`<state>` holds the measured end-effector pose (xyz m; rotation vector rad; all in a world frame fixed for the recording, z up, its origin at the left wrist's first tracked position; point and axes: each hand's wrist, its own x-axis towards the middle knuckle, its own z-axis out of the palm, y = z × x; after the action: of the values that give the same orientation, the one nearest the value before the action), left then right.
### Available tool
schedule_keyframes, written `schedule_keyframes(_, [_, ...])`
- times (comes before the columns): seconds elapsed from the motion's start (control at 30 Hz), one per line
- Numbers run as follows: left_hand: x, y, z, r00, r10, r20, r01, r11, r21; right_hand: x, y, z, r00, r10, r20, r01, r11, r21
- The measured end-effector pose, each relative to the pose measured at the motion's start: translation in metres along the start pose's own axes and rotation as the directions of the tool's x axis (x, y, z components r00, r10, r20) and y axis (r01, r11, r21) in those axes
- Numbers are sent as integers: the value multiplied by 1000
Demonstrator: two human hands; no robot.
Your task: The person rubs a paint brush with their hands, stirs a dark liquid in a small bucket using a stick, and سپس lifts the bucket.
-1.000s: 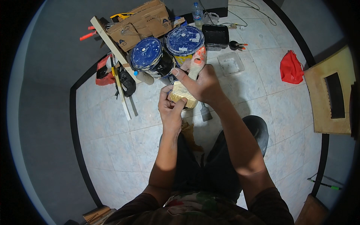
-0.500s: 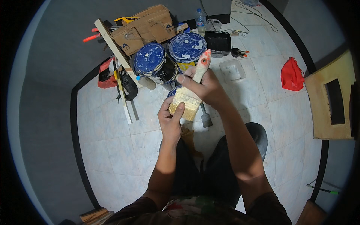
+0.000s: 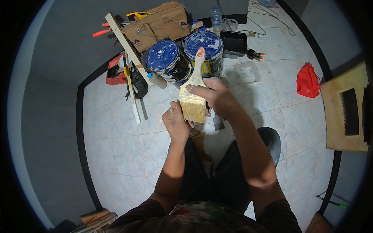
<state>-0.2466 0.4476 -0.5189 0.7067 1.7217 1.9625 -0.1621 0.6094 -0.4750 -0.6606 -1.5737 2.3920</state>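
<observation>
A wide paintbrush with pale yellow bristles and a paint-smeared, whitish handle is held up in front of me, handle pointing away. My right hand is closed around its ferrule and lower handle, thumb across the front. At the left edge of the bristles, my left hand has its thumb raised beside them and its fingers curled behind, partly hidden by the brush. Beyond the brush stand two paint buckets with blue, paint-spattered lids, a left bucket and a right bucket.
Behind the buckets lies a cardboard box, with a wooden plank leaning beside it. A black paint tray, a clear plastic tub and a red bag sit on the tiled floor. Another brush lies below my right hand.
My left thumb has come off the front of the bristles to their left edge. The brush has turned more upright, and my right hand has shifted slightly with it.
</observation>
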Motion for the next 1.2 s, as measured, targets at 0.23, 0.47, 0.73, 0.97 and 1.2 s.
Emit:
schedule_keyframes(0.23, [-7, 0, -11, 939, 100, 329, -59, 989, -133, 32, 58, -27, 913, -203, 354, 100, 952, 289])
schedule_keyframes(0.47, [8, -1, -39, 969, 128, 211, -117, 991, -65, 32, 80, 0, 791, -610, -40, 608, 792, -60])
schedule_keyframes(0.73, [26, 6, -8, 993, 104, -58, -97, 990, 102, 21, 66, -5, 983, -185, 10, 184, 980, 82])
schedule_keyframes(0.97, [42, -10, -4, 996, -69, -50, 53, 959, -277, 36, 106, -6, 931, -364, -23, 362, 914, 183])
schedule_keyframes(1.2, [35, -10, 13, 976, 171, -135, -148, 975, 166, 39, 83, 22, 968, 167, -187, 12, 714, 700])
